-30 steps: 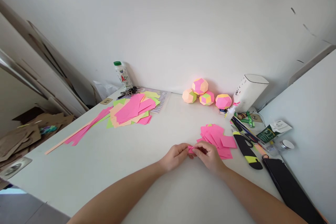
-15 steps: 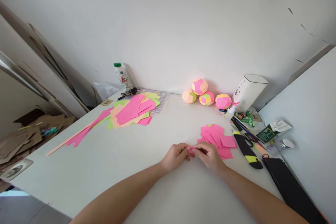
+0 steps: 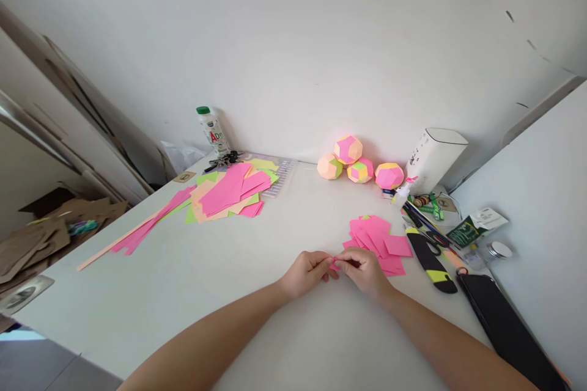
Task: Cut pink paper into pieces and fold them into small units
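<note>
Pinching a small pink paper piece between my left hand and right hand, both closed on it | pink paper rectangles just beyond my right hand | I see four faceted paper balls near the wall

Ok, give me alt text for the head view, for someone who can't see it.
The left hand and right hand pinch a small pink paper between them at a pale table, with pink sheets just beyond the right hand. Four faceted balls sit by the wall behind; a multicoloured paper pile lies farther left.
</note>
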The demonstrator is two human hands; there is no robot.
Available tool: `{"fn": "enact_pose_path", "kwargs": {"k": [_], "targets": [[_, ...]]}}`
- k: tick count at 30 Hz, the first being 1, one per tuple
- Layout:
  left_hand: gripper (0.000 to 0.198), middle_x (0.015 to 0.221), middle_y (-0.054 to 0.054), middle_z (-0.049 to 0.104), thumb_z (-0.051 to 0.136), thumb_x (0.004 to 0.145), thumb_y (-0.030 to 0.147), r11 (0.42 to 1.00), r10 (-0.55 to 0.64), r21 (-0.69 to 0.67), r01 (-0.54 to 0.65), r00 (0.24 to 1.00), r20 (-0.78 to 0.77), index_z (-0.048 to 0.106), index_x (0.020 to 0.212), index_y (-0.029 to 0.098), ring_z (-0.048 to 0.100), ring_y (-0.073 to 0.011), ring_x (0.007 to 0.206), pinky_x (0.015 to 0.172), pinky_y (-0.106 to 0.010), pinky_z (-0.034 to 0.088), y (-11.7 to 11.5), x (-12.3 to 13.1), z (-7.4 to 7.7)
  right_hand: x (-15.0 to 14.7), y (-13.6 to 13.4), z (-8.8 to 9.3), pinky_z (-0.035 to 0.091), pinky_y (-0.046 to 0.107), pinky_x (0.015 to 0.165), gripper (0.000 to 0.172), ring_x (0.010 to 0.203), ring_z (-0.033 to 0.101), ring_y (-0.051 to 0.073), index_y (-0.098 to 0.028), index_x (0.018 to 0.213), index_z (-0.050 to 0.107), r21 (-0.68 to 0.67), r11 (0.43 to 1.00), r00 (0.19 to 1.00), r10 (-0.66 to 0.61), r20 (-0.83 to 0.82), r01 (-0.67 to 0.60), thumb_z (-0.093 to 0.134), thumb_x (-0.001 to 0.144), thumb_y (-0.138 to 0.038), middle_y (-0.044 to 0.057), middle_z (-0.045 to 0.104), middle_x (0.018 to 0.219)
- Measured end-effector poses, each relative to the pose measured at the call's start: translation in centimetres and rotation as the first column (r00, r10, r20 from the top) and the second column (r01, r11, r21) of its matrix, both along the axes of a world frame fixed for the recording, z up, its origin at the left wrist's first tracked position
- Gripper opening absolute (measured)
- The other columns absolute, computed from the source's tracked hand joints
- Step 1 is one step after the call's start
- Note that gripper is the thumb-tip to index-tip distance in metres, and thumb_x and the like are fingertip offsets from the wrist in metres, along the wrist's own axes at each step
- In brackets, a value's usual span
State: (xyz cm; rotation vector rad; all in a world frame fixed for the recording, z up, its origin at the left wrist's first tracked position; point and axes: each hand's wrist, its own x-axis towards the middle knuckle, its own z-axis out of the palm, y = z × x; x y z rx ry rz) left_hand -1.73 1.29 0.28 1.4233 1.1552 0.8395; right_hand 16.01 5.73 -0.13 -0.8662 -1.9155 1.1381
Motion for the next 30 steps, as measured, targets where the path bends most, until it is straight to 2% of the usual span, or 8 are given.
{"fn": "enact_pose_path", "kwargs": {"k": [6, 11, 14, 17, 20, 24, 30], "targets": [[0.046, 0.079, -0.008, 0.072, 0.043, 0.09, 0.052, 1.0, -0.021, 0.013, 0.021, 1.0, -0.012, 0.067, 0.083, 0.013, 0.059, -0.0146, 0.064, 0.066, -0.027, 0.048, 0.0, 0.01, 0.27, -0.05, 0.02, -0.1, 0.04, 0.026, 0.05, 0.026, 0.054, 0.05, 0.013, -0.02, 0.067, 0.066, -0.011, 1.0, 1.0, -0.003, 0.005, 0.003, 0.063, 0.082, -0.041, 0.0, 0.06, 0.061], [0.033, 0.079, -0.008, 0.07, 0.046, 0.089, 0.039, 1.0, -0.014, 0.007, 0.015, 1.0, -0.02, 0.065, 0.082, 0.013, 0.059, -0.0143, 0.066, 0.062, -0.025, 0.046, -0.12, 0.12, 0.6, -0.06, -0.13, 0.45, 0.039, 0.025, 0.047, 0.026, 0.052, 0.049, 0.012, -0.019, 0.064, 0.06, -0.078, 0.997, 0.999, 0.03, 0.013, -0.029, 0.062, 0.083, -0.037, 0.0, 0.059, 0.059], [0.022, 0.069, -0.004, 0.064, 0.051, 0.084, 0.03, 1.0, 0.007, 0.029, -0.005, 0.998, -0.066, 0.064, 0.077, 0.013, 0.05, -0.0106, 0.056, 0.051, -0.022, 0.038, -0.17, 0.2, 0.58, -0.01, -0.12, 0.56, 0.039, 0.025, 0.048, 0.024, 0.052, 0.048, 0.012, -0.02, 0.065, 0.06, -0.096, 0.994, 0.998, 0.062, 0.01, -0.061, 0.061, 0.083, -0.035, 0.0, 0.06, 0.061], [0.018, 0.069, -0.001, 0.055, 0.056, 0.078, 0.026, 0.99, 0.057, 0.135, -0.044, 0.994, -0.096, 0.058, 0.066, 0.014, 0.04, -0.008, 0.054, 0.049, -0.021, 0.032, -0.08, 0.2, 0.31, 0.04, -0.09, 0.47, 0.038, 0.025, 0.047, 0.024, 0.052, 0.046, 0.012, -0.02, 0.064, 0.059, -0.064, 0.996, 0.998, 0.061, 0.019, -0.06, 0.062, 0.082, -0.035, -0.001, 0.057, 0.06], [0.021, 0.07, 0.001, 0.049, 0.057, 0.077, 0.027, 0.985, 0.06, 0.168, -0.046, 0.996, -0.074, 0.051, 0.061, 0.015, 0.038, -0.008, 0.057, 0.05, -0.021, 0.031, 0.09, 0.07, -0.02, 0.03, -0.16, 0.45, 0.037, 0.025, 0.047, 0.027, 0.052, 0.044, 0.012, -0.02, 0.063, 0.057, -0.048, 0.997, 0.997, 0.067, 0.038, -0.065, 0.061, 0.082, -0.038, -0.001, 0.054, 0.059], [0.028, 0.061, 0.003, 0.045, 0.059, 0.078, 0.035, 0.995, 0.057, 0.081, -0.056, 0.998, -0.002, 0.047, 0.061, 0.016, 0.036, -0.0077, 0.053, 0.049, -0.021, 0.029, 0.17, -0.09, -0.11, -0.1, -0.26, 0.53, 0.036, 0.024, 0.046, 0.028, 0.051, 0.043, 0.011, -0.02, 0.065, 0.056, -0.032, 0.998, 0.998, 0.058, 0.037, -0.056, 0.06, 0.083, -0.041, -0.002, 0.051, 0.059], [0.035, 0.052, 0.005, 0.045, 0.06, 0.077, 0.047, 0.997, 0.082, 0.003, -0.083, 0.991, 0.107, 0.046, 0.064, 0.018, 0.036, -0.0075, 0.046, 0.046, -0.022, 0.027, -0.05, 0.09, 0.33, -0.35, -0.33, 0.6, 0.038, 0.024, 0.046, 0.017, 0.051, 0.045, 0.012, -0.021, 0.07, 0.055, -0.01, 0.997, 0.996, 0.082, 0.022, -0.082, 0.06, 0.081, -0.033, -0.002, 0.049, 0.062]]}}
